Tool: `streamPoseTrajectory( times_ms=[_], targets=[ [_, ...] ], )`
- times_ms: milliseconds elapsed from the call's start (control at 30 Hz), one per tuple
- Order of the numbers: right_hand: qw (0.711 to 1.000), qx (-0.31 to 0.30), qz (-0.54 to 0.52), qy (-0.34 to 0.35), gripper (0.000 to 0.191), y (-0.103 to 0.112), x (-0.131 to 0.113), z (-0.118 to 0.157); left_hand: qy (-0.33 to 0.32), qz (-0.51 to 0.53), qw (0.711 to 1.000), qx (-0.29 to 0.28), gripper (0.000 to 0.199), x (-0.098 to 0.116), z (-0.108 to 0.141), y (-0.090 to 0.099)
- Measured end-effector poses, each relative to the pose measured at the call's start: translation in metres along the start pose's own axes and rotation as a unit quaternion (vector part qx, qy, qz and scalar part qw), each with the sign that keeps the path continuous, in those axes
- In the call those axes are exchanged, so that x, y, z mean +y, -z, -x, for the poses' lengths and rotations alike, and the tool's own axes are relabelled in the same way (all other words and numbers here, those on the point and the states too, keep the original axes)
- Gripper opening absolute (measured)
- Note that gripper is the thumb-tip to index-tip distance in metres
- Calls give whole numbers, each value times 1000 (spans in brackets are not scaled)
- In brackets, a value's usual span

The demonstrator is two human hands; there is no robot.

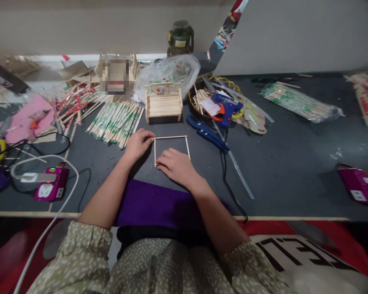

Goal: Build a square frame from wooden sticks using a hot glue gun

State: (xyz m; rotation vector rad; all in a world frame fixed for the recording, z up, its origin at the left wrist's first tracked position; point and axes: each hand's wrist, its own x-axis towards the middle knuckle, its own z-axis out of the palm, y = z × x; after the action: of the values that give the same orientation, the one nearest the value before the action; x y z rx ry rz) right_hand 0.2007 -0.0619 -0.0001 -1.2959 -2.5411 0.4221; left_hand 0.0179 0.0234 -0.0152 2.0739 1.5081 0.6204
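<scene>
A square frame of thin wooden sticks (171, 137) lies flat on the dark table. My left hand (138, 143) closes its fingertips on the frame's far left corner. Over the near side lies my right hand (178, 166), its fingers pinched together at the near left corner and hiding most of the near stick. Just beyond the frame stands a small bench-like model made of sticks (164, 105). Left of it are several chopsticks in green-printed wrappers (115, 120). A purple cloth (162, 204) lies under my forearms at the table edge.
Right of the frame are a blue cutter-like tool (208, 134), a clear glue stick (241, 174) and a dark cable. A basket (191, 96) holds sticks and a blue glue gun (225, 108). Purple power boxes sit left (51, 183) and right (360, 183); a white cable (75, 179) crosses the left edge.
</scene>
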Motion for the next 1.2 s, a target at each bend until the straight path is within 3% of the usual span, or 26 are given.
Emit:
streamPoseTrajectory(
  times_ms=[767, 967, 1200],
  targets=[
    [1000, -10, -6, 2, 13, -3, -5, -1, 12, -15, 1000, 0, 15, 7, 1, 2],
    [999, -25, 30, 7, 20, 0, -11, -3, 20, -22, 1000, 4, 14, 11, 2, 1],
    [998, -50, 32, 14, 16, 4, -16, -5, 18, -17, 1000, 10, 14, 12, 3, 0]
  ],
)
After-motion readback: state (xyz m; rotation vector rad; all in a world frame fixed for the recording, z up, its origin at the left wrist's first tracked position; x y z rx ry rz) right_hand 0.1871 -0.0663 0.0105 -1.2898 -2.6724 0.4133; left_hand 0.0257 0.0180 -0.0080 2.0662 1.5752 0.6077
